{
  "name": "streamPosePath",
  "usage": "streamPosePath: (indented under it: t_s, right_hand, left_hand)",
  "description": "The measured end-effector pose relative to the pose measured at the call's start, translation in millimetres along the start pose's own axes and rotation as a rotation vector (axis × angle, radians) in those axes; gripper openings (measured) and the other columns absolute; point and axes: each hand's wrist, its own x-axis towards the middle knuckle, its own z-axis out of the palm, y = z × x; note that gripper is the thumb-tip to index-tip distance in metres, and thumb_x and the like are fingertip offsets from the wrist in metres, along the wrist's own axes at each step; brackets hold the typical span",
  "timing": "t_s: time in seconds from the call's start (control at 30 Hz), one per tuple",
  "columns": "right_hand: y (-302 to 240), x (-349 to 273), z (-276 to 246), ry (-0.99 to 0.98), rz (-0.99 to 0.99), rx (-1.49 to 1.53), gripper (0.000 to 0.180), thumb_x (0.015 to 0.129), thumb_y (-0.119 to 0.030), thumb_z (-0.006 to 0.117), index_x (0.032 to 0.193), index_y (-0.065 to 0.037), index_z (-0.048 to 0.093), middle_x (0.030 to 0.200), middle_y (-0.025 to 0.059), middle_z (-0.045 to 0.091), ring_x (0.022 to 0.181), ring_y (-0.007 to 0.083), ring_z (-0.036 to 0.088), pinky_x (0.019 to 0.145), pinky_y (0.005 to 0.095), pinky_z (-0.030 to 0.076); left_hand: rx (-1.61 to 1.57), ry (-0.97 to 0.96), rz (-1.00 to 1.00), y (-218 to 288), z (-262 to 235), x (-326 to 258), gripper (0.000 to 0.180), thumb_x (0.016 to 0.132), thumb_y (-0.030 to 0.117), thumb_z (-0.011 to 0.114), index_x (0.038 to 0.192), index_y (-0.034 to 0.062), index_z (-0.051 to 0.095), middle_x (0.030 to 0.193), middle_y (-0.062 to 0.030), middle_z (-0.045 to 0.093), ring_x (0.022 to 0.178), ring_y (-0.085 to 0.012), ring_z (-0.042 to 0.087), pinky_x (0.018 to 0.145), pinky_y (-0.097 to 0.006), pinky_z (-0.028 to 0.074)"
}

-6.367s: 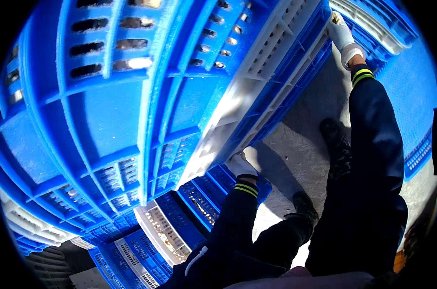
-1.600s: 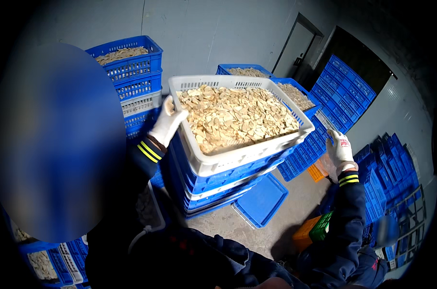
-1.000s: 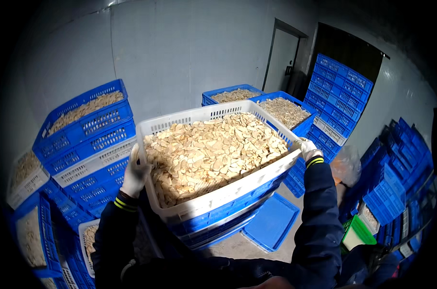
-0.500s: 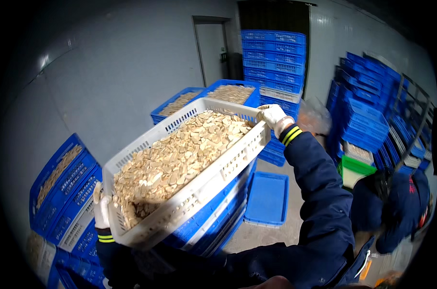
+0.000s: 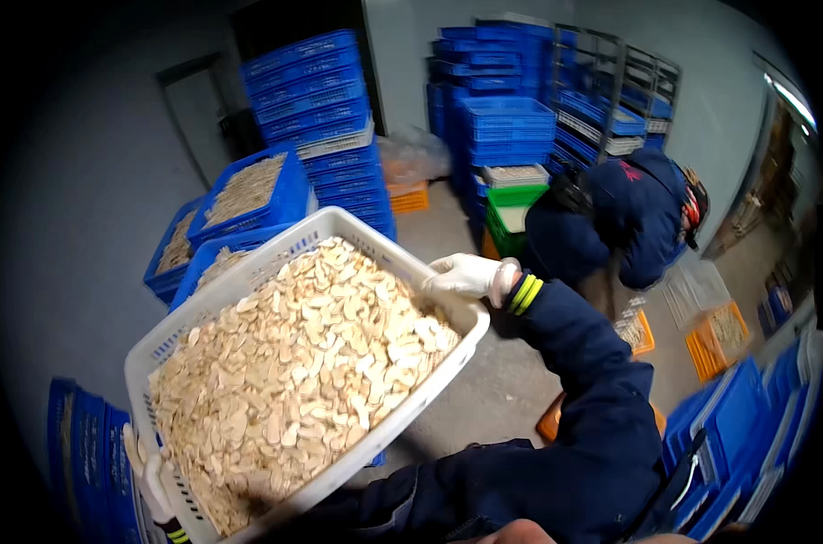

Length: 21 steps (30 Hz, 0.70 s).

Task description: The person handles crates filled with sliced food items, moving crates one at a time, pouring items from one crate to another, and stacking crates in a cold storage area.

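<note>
Between my two gloved hands I carry a white plastic crate with slotted sides. Pale, flat slices, which look dried, fill it in a thick layer. My right hand, in a white glove, grips the crate's far right corner, with the fingers over the rim. At the near left end my left hand, also gloved, is closed on the rim and partly hidden by the crate wall. The crate is held up and slants in view.
Tall stacks of blue crates stand at the back. Filled blue crates are behind mine. At right a co-worker bends beside a green crate. Orange crates lie on the floor, and blue trays lean at lower right.
My view has turned to the right, and the white crate has swung round with it. More of the co-worker and the orange crates shows. Both hands still hold the crate.
</note>
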Motion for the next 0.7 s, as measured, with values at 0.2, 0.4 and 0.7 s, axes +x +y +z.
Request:
streamPosePath:
  t_s: [0.2,0.4,0.7]
  right_hand:
    - [42,28,71,0.235,0.153,-0.035,0.03,0.081,-0.035,0.063,0.09,-0.007,0.065,0.076,0.009,0.068,0.071,0.0198,0.066,0.071,0.033,0.051]
    - [63,-17,128,0.462,0.31,0.273,0.035,0.082,-0.037,0.067,0.101,-0.007,0.068,0.09,0.0085,0.07,0.082,0.0166,0.065,0.076,0.0316,0.05]
    - [-31,-152,141,0.82,0.746,0.322,0.04,0.073,-0.025,0.072,0.103,0.0,0.064,0.078,0.0125,0.066,0.067,0.0222,0.063,0.059,0.034,0.05]
  left_hand:
    - [-0.762,-0.536,-0.326,-47,-59,52,0.055,0.1,0.025,0.035,0.15,0.0112,0.017,0.138,-0.0205,0.041,0.1,-0.0241,0.059,0.091,-0.037,0.051]
    - [0.078,-0.307,-0.087,39,-17,130,0.056,0.097,0.015,0.048,0.146,0.0045,0.023,0.111,-0.0151,0.055,0.081,-0.016,0.06,0.069,-0.027,0.052]
    - [0.505,-0.673,0.115,15,50,242,0.053,0.082,0.009,0.059,0.132,0.0012,0.042,0.105,-0.0172,0.062,0.096,-0.026,0.063,0.082,-0.033,0.051]
